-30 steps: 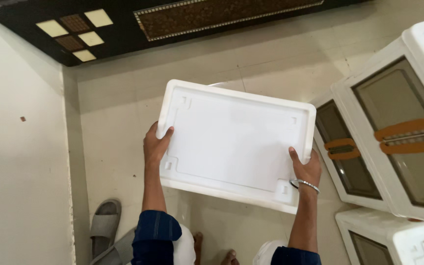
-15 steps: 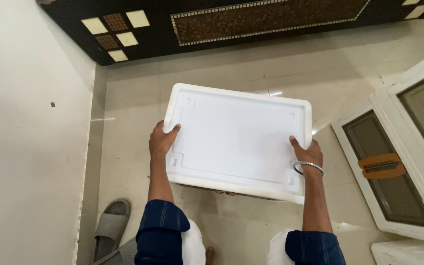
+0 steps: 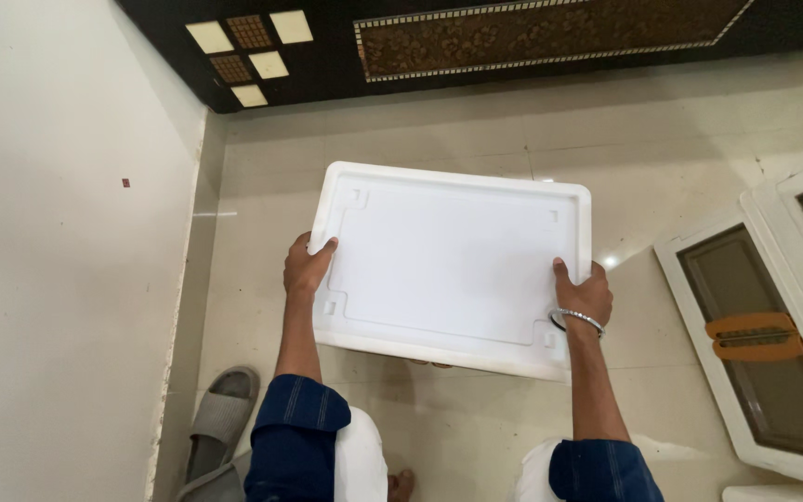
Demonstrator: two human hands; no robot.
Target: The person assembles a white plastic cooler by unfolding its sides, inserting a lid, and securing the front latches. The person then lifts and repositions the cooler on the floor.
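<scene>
The white rectangular foam box (image 3: 453,265) is held level above the tiled floor (image 3: 420,139), its flat moulded face up. It looks light, stiff and easily dented, best gripped at the 2 short ends. The left hand (image 3: 306,267) and right hand (image 3: 584,296) clasp those ends. Its contents cannot be seen. A white-framed glazed cabinet (image 3: 759,344) lies right; a grey sandal (image 3: 218,418) lies near left.

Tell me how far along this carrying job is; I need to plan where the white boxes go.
Done: nothing shows as set down. In hand: the white foam box is off the floor, gripped at its side edges by the left hand and the right hand. Left: putting it down somewhere; a white-framed unit lies on the floor to the right.
</scene>
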